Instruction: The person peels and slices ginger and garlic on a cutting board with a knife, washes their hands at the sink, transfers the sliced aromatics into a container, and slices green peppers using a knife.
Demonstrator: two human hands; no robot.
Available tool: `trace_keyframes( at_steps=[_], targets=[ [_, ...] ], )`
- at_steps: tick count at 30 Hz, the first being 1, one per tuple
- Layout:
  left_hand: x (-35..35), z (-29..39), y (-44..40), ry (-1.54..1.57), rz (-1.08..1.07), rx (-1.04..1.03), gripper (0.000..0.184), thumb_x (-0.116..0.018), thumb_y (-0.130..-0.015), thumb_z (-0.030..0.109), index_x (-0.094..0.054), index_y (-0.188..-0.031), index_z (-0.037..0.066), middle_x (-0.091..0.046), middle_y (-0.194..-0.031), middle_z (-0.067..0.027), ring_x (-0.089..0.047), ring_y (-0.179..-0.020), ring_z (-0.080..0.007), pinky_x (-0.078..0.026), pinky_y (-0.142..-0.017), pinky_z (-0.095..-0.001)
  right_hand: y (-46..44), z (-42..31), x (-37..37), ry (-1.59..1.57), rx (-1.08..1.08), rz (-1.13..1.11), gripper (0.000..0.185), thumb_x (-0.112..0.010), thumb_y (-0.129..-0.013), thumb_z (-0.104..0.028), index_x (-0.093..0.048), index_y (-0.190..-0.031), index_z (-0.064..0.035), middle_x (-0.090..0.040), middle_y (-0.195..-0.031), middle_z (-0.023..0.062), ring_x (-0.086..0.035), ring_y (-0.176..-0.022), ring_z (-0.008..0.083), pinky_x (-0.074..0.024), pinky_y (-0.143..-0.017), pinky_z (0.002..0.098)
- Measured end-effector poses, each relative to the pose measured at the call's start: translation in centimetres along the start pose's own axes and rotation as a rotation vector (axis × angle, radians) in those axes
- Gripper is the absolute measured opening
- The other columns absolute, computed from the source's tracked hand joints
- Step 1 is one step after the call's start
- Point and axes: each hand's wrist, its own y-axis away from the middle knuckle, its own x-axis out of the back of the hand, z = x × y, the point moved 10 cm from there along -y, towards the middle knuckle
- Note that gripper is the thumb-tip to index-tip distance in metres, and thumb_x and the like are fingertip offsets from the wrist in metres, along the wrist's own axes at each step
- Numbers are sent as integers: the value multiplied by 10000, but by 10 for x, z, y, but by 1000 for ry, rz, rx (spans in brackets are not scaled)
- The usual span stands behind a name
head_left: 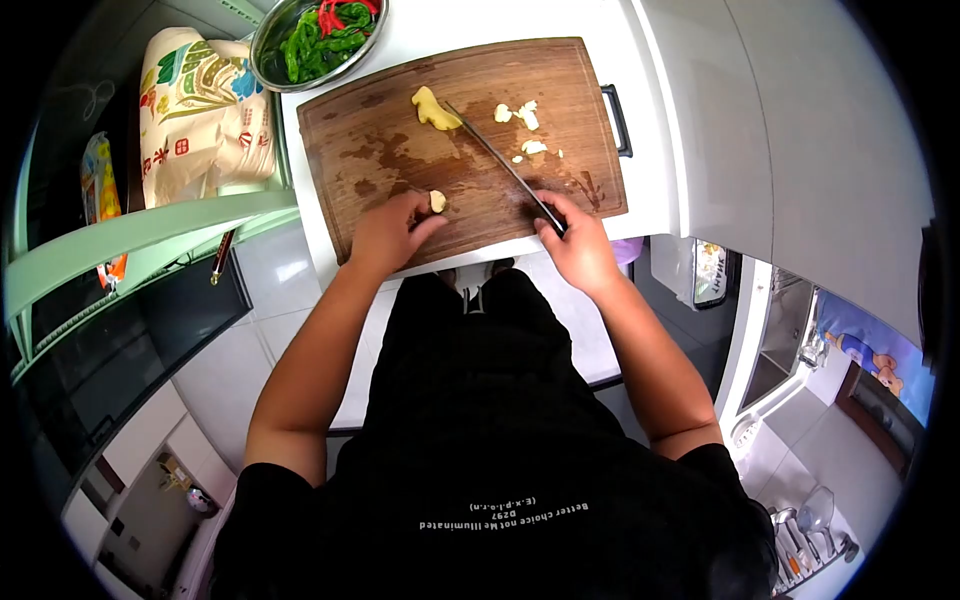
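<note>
On a wet wooden cutting board, my right hand is closed round the dark handle of a knife. The blade points up and left, its tip beside a yellow piece that looks like ginger. My left hand rests at the board's near left part, its fingers at a small pale piece like garlic; the thumb is apart from it, and whether the piece is gripped is unclear. Several crushed pale pieces lie right of the blade.
A metal bowl with green and red peppers stands at the board's top left corner. Left of the board, a large printed bag sits on a green shelf. The board has a black handle on its right side.
</note>
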Motion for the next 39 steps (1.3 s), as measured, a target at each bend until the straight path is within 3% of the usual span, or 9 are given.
trace_keyframes(
  at_steps=[1,4,7,10,19,23,33,39],
  targets=[
    [2,-7,1,88,42,20,307,-668,-885,382,-637,-1075,143,-657,-836,-74,-646,-764,-294,-517,-671,-393,0,1,0,7,-4,-6,341,-652,-876,-146,-607,-1210,-91,-689,-980,208,-682,-910,363,-534,-787,395],
    [15,8,-4,-68,211,-210,249,-636,-910,329,-633,-1094,161,-641,-837,-60,-642,-755,-300,-523,-673,-399,-1,2,-2,8,-3,-31,334,-651,-878,-154,-609,-1205,-99,-686,-961,215,-671,-903,383,-531,-783,412],
    [5,16,-8,-198,144,-291,214,-632,-909,299,-644,-1082,173,-636,-851,-41,-643,-759,-293,-527,-657,-387,-1,4,-6,11,-10,-70,324,-645,-880,-153,-612,-1197,-97,-683,-938,223,-664,-889,398,-528,-771,428],
    [1,20,-9,-189,226,-317,208,-650,-893,305,-657,-1056,175,-632,-843,-29,-645,-740,-268,-522,-620,-361,1,-1,-4,63,-51,-92,332,-641,-874,-148,-613,-1201,-100,-682,-932,229,-658,-873,412,-529,-765,447],
    [0,30,-1,-76,360,-281,143,-735,-810,270,-709,-902,164,-644,-803,-15,-648,-693,-229,-516,-571,-349,12,-29,-20,210,16,-181,350,-597,-856,-67,-633,-1201,-21,-677,-1072,215,-659,-954,395,-537,-851,412],
    [-1,27,2,-80,455,-271,169,-777,-764,250,-716,-892,158,-678,-843,-14,-658,-707,-221,-531,-586,-337,18,-40,-30,255,29,-194,348,-615,-842,-148,-640,-1167,-27,-683,-926,252,-666,-841,409,-539,-795,476],
    [-5,26,2,-112,442,-281,166,-771,-766,253,-717,-889,155,-701,-909,-21,-674,-743,-224,-545,-623,-333,29,-20,-39,419,-79,-353,351,-587,-857,-156,-618,-1172,-4,-676,-850,268,-671,-800,423,-547,-760,497],
    [-3,25,5,-171,423,-298,161,-746,-794,274,-715,-908,164,-697,-903,-25,-670,-746,-240,-544,-629,-345,-1,-30,-65,412,-31,-294,300,-547,-858,-144,-641,-1122,-37,-664,-821,278,-674,-802,427,-540,-764,521]
  ],
)
